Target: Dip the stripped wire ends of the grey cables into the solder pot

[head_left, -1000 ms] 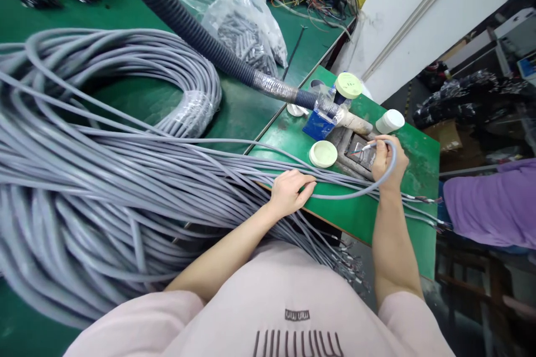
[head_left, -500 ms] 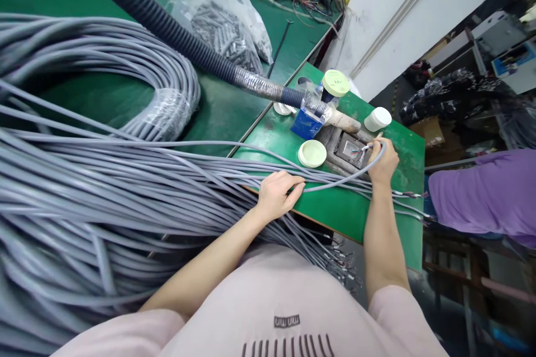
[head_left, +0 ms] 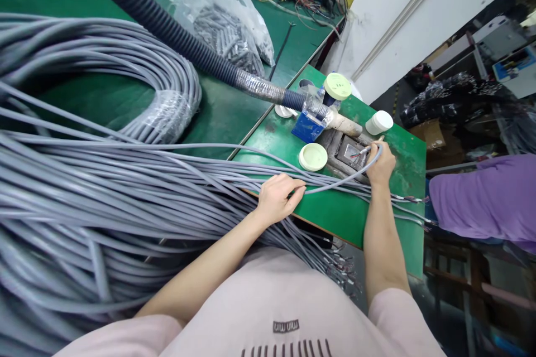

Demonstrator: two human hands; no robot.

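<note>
The right hand (head_left: 382, 160) pinches a grey cable (head_left: 365, 169) close to its stripped end, and the thin coloured wires (head_left: 355, 155) point toward nine o'clock over the square well of a grimy metal block (head_left: 332, 150); whether they touch the surface I cannot tell. The cable bends round and runs toward eight o'clock to the left hand (head_left: 280, 196), whose thumb and fingers are closed on it above the green table (head_left: 330, 212). From the block, a pale shallow cup (head_left: 313, 157) sits at nine o'clock, a blue box (head_left: 307, 126) at ten, a jar with a yellowish lid (head_left: 337, 86) near twelve and a white jar (head_left: 379, 122) at two. Many more grey cables (head_left: 125, 189) spread from the left hand toward nine o'clock, and a person in purple (head_left: 486, 201) is at the view's three o'clock edge
</note>
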